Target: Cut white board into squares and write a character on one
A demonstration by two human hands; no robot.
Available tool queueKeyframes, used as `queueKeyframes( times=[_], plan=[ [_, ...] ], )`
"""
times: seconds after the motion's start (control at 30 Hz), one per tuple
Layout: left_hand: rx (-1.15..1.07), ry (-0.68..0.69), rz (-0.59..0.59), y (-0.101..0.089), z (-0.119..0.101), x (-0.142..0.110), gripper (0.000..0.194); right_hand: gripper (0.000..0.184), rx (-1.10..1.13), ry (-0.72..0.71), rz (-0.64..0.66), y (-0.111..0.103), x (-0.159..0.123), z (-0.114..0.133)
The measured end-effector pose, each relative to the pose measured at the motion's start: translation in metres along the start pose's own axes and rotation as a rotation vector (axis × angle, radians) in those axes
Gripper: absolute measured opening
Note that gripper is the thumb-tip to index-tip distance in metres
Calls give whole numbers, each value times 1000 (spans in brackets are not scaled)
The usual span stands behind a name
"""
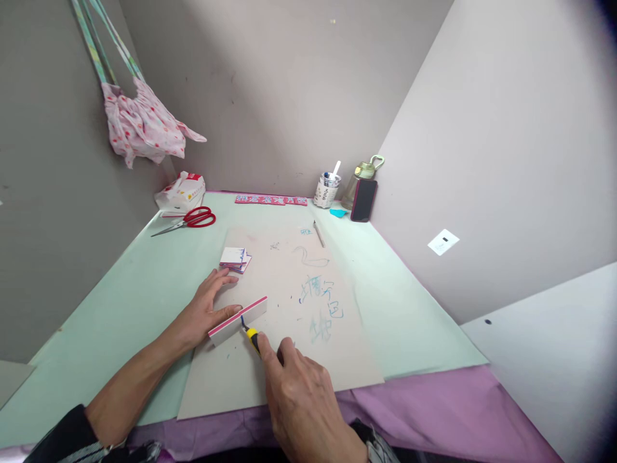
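A thin white strip (245, 318) with a pink edge stands on its long side on a grey-beige board (289, 379). My left hand (209, 305) is behind it, fingers apart, with the thumb touching the strip's upper edge. My right hand (301, 386) is closed around a yellow-and-black-handled tool (252, 337). Its thin, dark, bent tip meets the strip's near face around the middle. Just beyond my left fingertips lies a small stack of white cards (233, 256) with purple edges and blue marks.
Red-handled scissors (199, 217) and a tissue pack (183, 191) lie back left. Red lettered strips (270, 200) line the wall. A pen cup (328, 191), green bottle (365, 170) and phone (364, 200) stand back right. A slim metallic knife (319, 234) rests on the board.
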State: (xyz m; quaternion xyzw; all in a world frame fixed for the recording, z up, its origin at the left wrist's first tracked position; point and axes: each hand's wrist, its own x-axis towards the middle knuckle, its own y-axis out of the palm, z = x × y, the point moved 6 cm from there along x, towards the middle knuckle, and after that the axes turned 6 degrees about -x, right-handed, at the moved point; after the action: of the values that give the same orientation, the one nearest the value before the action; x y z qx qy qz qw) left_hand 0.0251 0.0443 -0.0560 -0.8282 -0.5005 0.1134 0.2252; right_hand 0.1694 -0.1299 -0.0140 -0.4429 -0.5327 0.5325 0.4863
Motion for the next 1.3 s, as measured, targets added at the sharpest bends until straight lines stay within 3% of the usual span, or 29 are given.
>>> queueKeyframes(
  times=[0.3, 0.43, 0.57, 0.67, 0.77, 0.9, 1.07, 1.3],
  plan=[
    [27, 16, -4, 3, 6, 1, 58, 69, -82, 49, 6, -8, 3, 4],
    [28, 6, 3, 2, 6, 2, 62, 69, -85, -6, -22, -5, 4, 1],
    [6, -29, 0, -8, -10, -1, 61, 66, -72, -31, -23, -3, 4, 1],
    [42, -50, -96, -19, -31, -11, 48, 65, -70, 30, -57, -6, 4, 2],
    [174, 86, -160, -19, -55, -24, 34, 67, -76, 65, -55, -7, 2, 3],
    [342, 277, -160, -3, -71, -33, 27, 67, -72, 11, -37, -5, 2, 5],
    [416, 354, -193, 3, -73, -30, 18, 66, -85, 35, -25, -7, 5, 4],
    [348, 269, -186, -7, -59, -14, 19, 67, -81, 22, -25, -11, 6, 6]
  ],
)
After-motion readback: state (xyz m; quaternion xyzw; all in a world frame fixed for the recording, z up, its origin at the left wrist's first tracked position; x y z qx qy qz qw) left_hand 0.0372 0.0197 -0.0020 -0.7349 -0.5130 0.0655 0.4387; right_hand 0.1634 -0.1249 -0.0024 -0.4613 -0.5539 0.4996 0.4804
